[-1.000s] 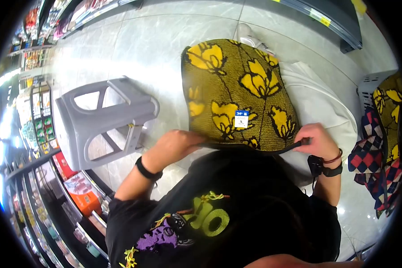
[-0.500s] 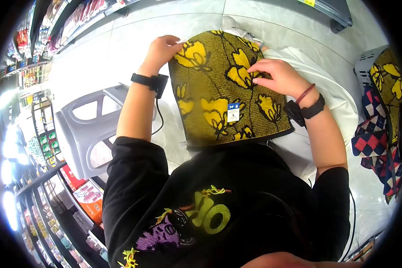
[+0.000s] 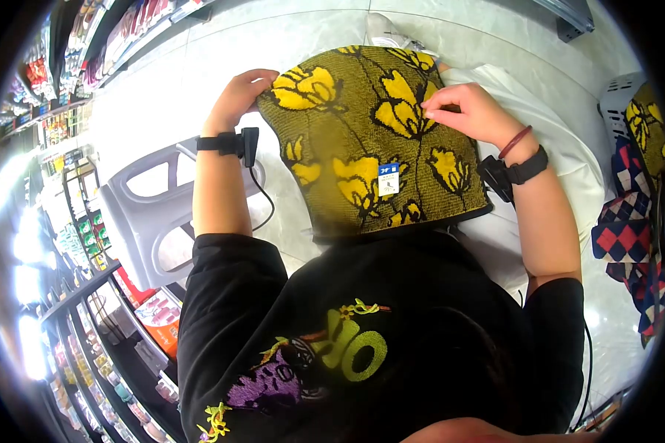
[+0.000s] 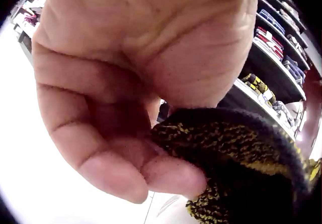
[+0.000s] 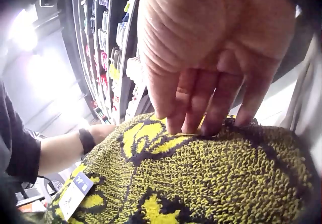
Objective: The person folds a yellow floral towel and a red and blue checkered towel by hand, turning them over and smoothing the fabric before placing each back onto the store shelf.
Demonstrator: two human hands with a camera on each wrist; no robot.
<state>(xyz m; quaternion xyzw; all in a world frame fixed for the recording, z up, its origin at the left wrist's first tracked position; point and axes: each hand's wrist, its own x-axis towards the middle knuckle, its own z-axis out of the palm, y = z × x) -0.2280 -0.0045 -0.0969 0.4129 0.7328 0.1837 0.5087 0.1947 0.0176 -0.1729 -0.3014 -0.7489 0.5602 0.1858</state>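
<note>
With fingers of the outstretched left hand [image 3: 236, 96], pinching the far-left corner of the flowered cloth [image 3: 373, 144], spread over white trousers [image 3: 528, 133], blossoms pointing away, long axis unclear; with right hand [image 3: 469, 111] straight-fingered, touching its face.

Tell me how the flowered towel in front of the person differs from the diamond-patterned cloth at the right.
The flowered towel shows yellow blooms outlined in black; the diamond-patterned cloth shows red, pale and navy diamonds. The towel is spread out, while the cloth is bunched in folds. The left hand pinches the towel's edge; neither hand touches the cloth. Both are patterned fabric.
</note>
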